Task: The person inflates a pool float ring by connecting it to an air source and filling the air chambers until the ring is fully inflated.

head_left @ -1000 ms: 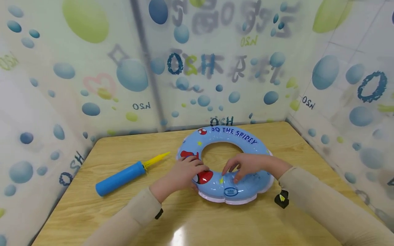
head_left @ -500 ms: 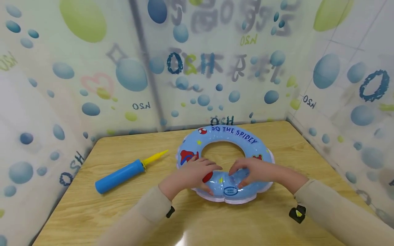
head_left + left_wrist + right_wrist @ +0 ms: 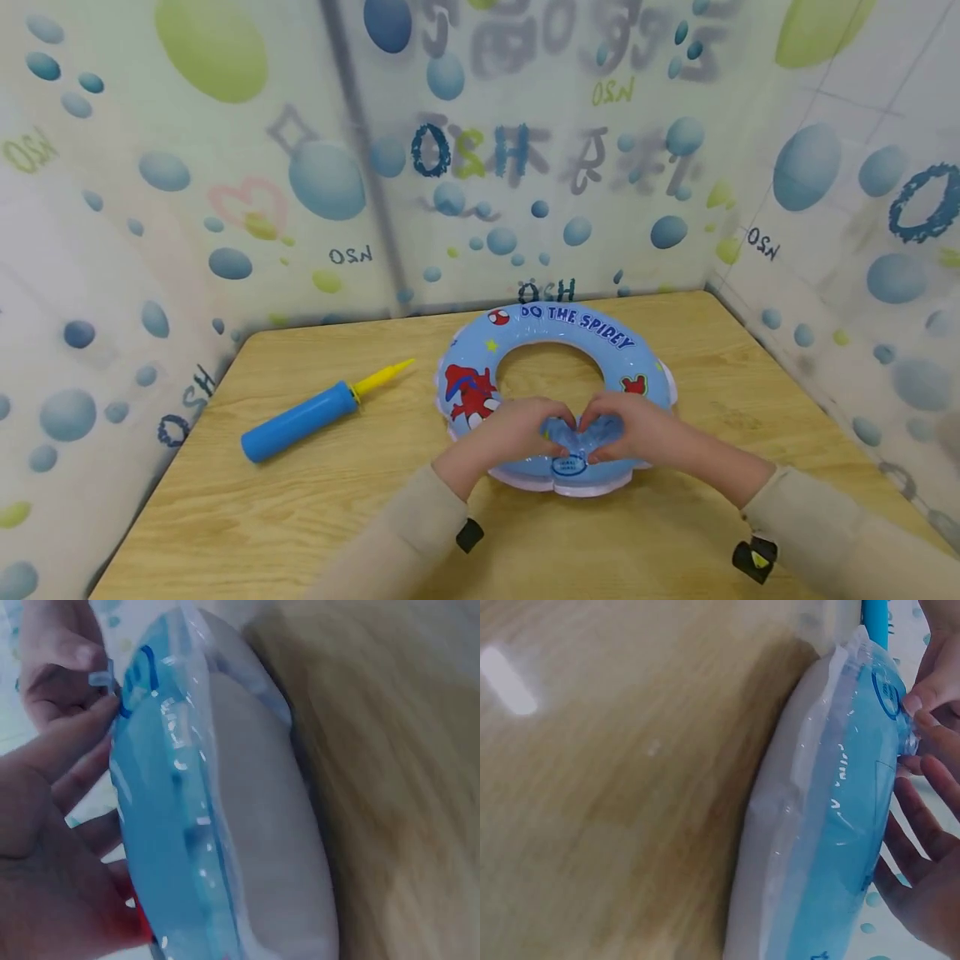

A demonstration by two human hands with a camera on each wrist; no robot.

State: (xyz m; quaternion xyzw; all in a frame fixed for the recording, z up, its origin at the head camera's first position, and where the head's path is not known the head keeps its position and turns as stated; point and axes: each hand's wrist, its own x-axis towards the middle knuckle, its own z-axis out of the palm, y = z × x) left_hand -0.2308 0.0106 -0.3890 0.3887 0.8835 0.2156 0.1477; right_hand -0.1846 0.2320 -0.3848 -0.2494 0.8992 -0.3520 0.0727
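A light blue inflatable swim ring [image 3: 517, 330] with cartoon prints and a white scalloped edge lies on the wooden table. Both hands meet over its near side, fingertips together. My left hand [image 3: 513, 429] pinches at the clear air valve [image 3: 103, 678] from the left, its thumb tip against the base in the left wrist view. From the other side, my right hand [image 3: 648, 427] has thumb and index finger at the same valve, its other fingers spread along the ring in the right wrist view. Fingers partly hide the valve [image 3: 909, 739].
A blue hand pump [image 3: 300, 423] with a yellow nozzle [image 3: 384, 377] lies left of the ring. The wooden table [image 3: 360, 533] ends at a wall covering [image 3: 480, 108] printed with bubbles, which also rises on both sides.
My left hand has slid right from the ring's left part to the valve. The right hand has shifted slightly right, and both sets of fingertips have come together. The pump stays put.
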